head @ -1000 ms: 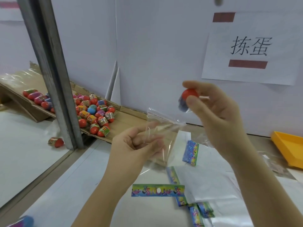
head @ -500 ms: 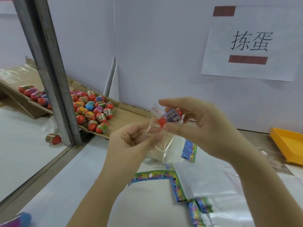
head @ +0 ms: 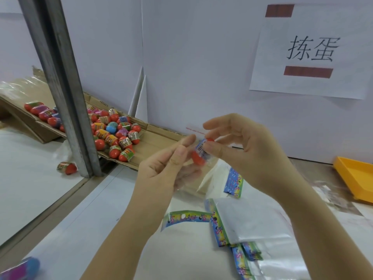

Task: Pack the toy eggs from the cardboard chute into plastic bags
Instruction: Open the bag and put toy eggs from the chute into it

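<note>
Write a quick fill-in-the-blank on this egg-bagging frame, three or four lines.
1. The right hand pinches a toy egg whose bare end is ____.
2. The clear plastic bag is held by the ____ hand.
3. The other eggs lie on a chute made of ____.
4. The tray at the right edge is ____.

Missing words: red; left; cardboard; yellow.
</note>
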Demonstrator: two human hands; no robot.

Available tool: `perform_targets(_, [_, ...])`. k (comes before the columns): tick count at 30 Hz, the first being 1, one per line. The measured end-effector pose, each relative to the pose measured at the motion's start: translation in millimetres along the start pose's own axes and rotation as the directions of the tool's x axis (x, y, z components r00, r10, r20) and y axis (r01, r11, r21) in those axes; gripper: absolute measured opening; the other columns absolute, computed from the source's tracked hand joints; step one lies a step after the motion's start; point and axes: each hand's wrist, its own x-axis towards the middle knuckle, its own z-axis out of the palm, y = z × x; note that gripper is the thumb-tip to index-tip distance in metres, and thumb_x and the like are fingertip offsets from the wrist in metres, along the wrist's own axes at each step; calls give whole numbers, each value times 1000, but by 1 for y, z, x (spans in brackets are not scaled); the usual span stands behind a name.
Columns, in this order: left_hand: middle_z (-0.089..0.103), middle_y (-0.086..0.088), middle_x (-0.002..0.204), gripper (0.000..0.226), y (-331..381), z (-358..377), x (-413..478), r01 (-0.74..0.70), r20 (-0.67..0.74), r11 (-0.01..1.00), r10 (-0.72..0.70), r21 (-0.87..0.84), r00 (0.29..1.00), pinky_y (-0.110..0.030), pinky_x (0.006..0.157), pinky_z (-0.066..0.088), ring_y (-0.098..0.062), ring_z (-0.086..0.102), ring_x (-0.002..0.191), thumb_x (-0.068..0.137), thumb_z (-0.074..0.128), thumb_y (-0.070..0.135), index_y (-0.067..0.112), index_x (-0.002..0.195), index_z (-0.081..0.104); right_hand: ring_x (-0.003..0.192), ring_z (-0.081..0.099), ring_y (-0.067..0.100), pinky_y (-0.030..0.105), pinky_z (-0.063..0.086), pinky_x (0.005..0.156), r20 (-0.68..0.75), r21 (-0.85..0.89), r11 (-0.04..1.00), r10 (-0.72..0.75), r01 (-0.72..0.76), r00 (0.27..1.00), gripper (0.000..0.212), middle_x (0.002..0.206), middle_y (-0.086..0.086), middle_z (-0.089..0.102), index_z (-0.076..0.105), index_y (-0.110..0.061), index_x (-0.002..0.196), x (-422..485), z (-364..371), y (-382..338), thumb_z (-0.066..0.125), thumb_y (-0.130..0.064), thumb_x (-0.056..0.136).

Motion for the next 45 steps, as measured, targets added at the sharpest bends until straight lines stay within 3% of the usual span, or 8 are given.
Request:
perform_targets(5, [76, 1, 102, 33, -4, 1, 0, 20, -15, 999, -21, -32, 1000, -26, 75, 58, -15, 72, 93, 77, 60, 29, 20, 105, 76, 81, 68, 5, 19, 51, 79, 103, 76, 997, 8, -16, 995, 28, 85, -13, 73, 63, -33, 100, -3, 5, -3, 76, -18, 80])
perform_targets(15, [66, -15, 121, 65, 4, -10, 2, 140, 236, 952, -74, -274, 969, -25, 74, 58, -21, 68, 97, 67, 70, 0, 15, 130, 61, 80, 58, 11, 9, 12, 91, -70, -442, 885, -199, 148, 977, 20, 78, -7, 69, 67, -23, 101, -6, 30, 1, 48, -28, 94])
perform_targets(21, [72, -14, 108, 68, -1, -4, 2, 87, 129, 975, -61, -205, 990, -23, 71, 57, -19, 69, 87, 69, 66, -11, 14, 132, 58, 83, 58, -3, 38, 36, 93, -152, -245, 949, -237, 196, 959, 24, 89, -19, 67, 62, -30, 113, -6, 32, -3, 50, -21, 94])
perform_targets(25, [75, -7, 98, 56, 1, -8, 4, 67, 45, 967, -58, -246, 997, -22, 64, 58, -14, 71, 79, 73, 66, 2, 9, 129, 59, 107, 53, 4, 21, 43, 88, -414, 36, 987, -130, 159, 901, 61, 118, -17, 53, 38, -44, 123, -7, 30, -3, 73, -39, 73])
perform_targets(30, [75, -7, 98, 43, 4, -7, 2, 23, -14, 943, -29, -333, 999, -22, 66, 58, -12, 72, 78, 77, 61, 10, 8, 119, 64, 92, 69, 10, 35, 56, 83, 279, 155, 913, 326, -377, 903, 87, 112, -8, 66, 49, -42, 121, -5, 24, 12, 90, -48, 44])
perform_targets(36, [72, 5, 62, 8, -7, -16, 17, 164, -138, 984, -171, -64, 976, -20, 52, 54, -6, 69, 57, 92, 59, 14, 10, 93, 66, 58, 65, 15, 24, 52, 49, 164, 433, 829, 312, -352, 936, 24, 73, 5, 73, 72, -19, 76, -1, 32, 20, 79, -29, 56])
perform_targets(40, [75, -14, 94, 24, -4, -9, 2, 184, 59, 977, -179, -108, 982, -29, 73, 59, -25, 74, 87, 72, 83, 28, 13, 90, 79, 58, 67, 15, 23, 52, 49, 173, 487, 801, 301, -347, 938, 19, 72, 4, 74, 73, -19, 75, -2, 32, 23, 78, -29, 59])
perform_targets(45, [75, -11, 86, 26, 1, -9, 10, 158, -232, 967, -203, -202, 951, -36, 66, 62, -21, 73, 71, 53, 76, 26, 12, 74, 78, 68, 67, 16, 30, 56, 61, 237, 538, 748, 309, -389, 921, 27, 90, 4, 74, 75, -24, 90, 2, 32, 37, 76, -43, 71])
